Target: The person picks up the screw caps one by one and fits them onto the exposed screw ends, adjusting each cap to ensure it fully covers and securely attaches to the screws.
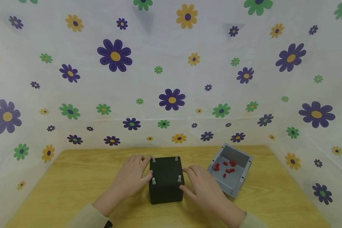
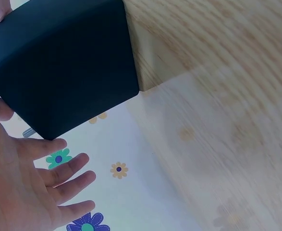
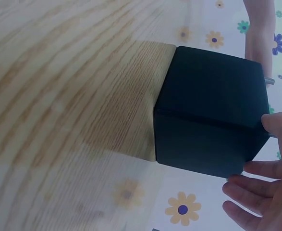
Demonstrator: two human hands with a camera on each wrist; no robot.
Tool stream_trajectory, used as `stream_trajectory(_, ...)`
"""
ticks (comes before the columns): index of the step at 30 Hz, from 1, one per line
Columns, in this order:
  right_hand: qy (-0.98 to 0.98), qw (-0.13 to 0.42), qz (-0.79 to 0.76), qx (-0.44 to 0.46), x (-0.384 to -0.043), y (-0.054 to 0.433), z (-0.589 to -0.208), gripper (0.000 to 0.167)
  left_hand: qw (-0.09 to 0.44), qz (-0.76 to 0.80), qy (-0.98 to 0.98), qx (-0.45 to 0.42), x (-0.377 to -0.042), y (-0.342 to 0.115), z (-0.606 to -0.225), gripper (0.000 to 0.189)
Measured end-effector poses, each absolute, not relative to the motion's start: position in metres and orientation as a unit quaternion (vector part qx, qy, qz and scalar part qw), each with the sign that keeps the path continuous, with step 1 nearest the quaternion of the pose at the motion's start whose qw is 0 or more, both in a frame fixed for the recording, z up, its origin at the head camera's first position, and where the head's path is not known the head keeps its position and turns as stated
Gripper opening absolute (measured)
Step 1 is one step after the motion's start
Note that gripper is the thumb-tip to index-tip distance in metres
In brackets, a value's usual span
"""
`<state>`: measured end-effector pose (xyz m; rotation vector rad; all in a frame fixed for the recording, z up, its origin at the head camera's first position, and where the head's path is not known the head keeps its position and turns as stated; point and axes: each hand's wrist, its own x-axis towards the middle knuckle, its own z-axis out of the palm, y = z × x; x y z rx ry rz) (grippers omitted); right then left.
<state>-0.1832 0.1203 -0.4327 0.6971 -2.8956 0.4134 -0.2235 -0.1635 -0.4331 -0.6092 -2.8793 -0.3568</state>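
Observation:
A black box stands on the table with a short pale pin upright near each corner of its top. At its left side is my left hand; thumb and index finger touch the box edge, the other fingers spread and fairly straight in the left wrist view. My right hand is on the opposite side, its thumb and fingertips touching the box near the top edge, fingers loosely bent. In the right wrist view the box sits flat on the wood. Neither hand wraps around the box.
To the right, a grey open bin stands at an angle and holds several small red pieces. The wooden table is bordered by a white flowered cloth at the back and sides.

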Motion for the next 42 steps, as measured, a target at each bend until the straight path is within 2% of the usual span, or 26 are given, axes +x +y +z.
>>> stream_trajectory(42,-0.959,0.074,0.136,0.238,-0.180,0.124,-0.430,0.051,0.070,-0.081,-0.969,-0.224,-0.224,-0.161,-0.422,0.059)
